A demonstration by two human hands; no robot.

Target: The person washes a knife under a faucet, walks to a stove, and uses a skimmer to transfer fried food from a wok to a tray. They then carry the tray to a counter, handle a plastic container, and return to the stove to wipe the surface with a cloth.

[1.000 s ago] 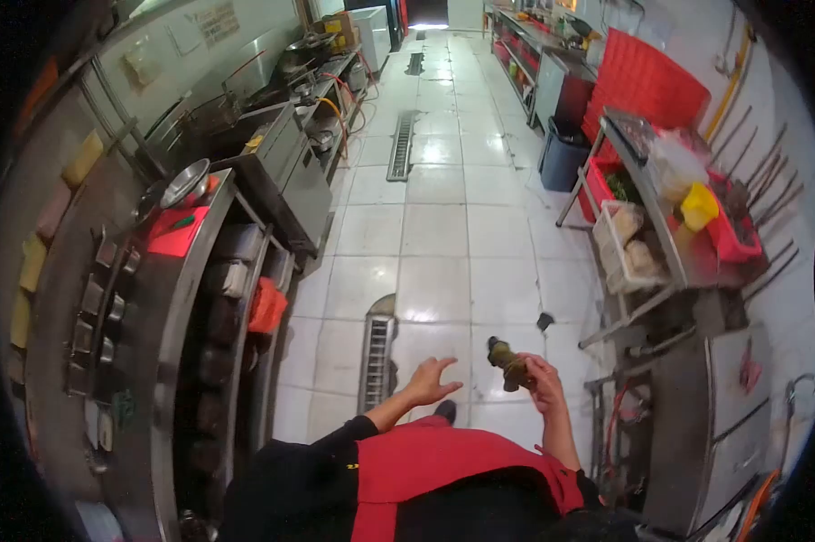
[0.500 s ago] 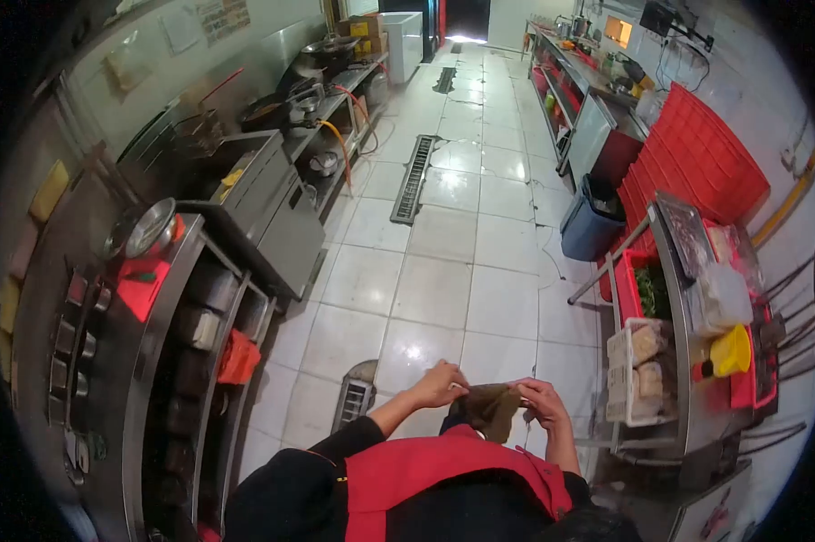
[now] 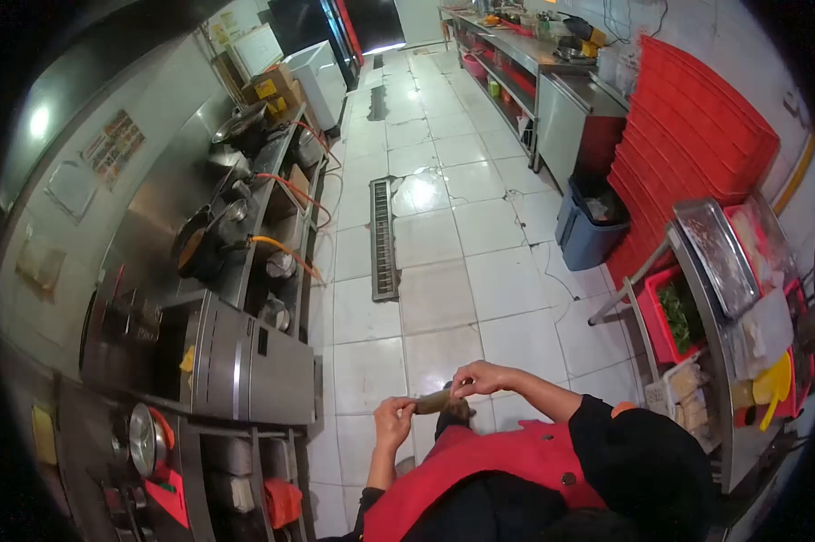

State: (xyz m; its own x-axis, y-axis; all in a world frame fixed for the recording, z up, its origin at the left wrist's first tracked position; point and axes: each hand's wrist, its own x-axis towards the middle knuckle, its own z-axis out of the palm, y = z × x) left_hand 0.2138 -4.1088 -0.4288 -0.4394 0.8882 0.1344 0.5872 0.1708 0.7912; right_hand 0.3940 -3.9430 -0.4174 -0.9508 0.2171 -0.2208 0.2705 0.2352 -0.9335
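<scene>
A brown-green cloth-like item [image 3: 433, 402] is stretched between my two hands, low in the middle of the view, above the tiled floor. My left hand [image 3: 395, 422] is closed on its left end. At its right end, the fingers of my right hand [image 3: 478, 379] pinch it. The item looks narrow, folded or rolled, and part of it hangs near my right hand. What exactly it is I cannot make out. Both forearms reach out in front of the red apron [image 3: 498, 470].
Left, a steel counter [image 3: 272, 370] and a stove with pans [image 3: 200, 244]. Right, a blue bin [image 3: 592, 226], stacked red crates [image 3: 687, 126] and a shelf with a metal tray [image 3: 716, 257], greens [image 3: 678, 312] and a yellow jug [image 3: 773, 388]. A floor drain [image 3: 383, 239] lies ahead.
The view has turned and shifted. My hands now sit further left in it. The item has gone from bunched and hanging to narrower and drawn out between them.
</scene>
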